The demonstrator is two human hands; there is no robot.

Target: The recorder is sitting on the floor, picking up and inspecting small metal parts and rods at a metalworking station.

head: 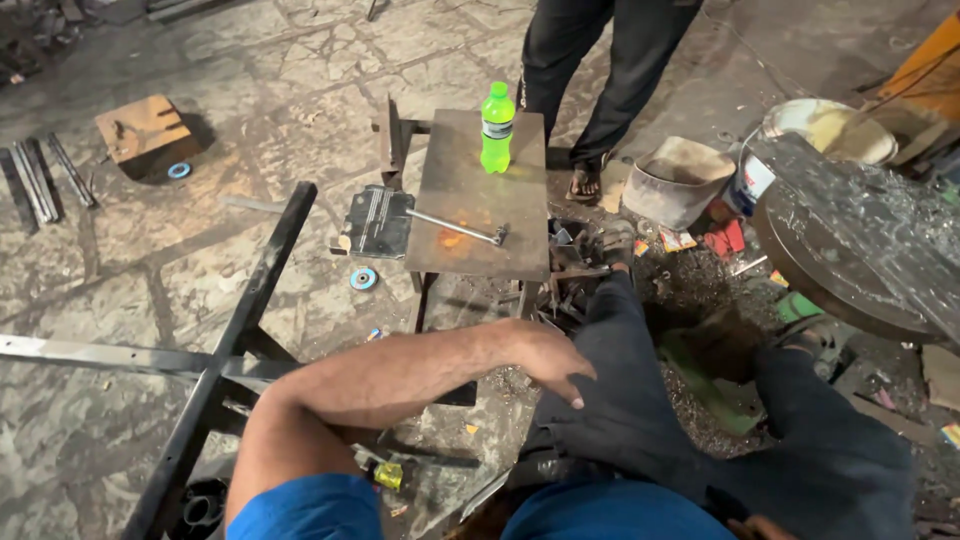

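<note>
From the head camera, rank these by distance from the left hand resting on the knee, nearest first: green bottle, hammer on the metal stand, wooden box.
From the left hand:
1. Hammer, straight ahead, lying on the rusty stand.
2. Green bottle, beyond it, at the stand's far end.
3. Wooden box, far off to the left on the floor.

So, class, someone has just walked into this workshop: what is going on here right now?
A person sits on the floor with the left hand resting on the dark trouser knee, holding nothing. The right hand is barely in view. Ahead stands a small rusty metal table with a green bottle upright on it and a steel rod lying across it. Another person stands behind the table.
</note>
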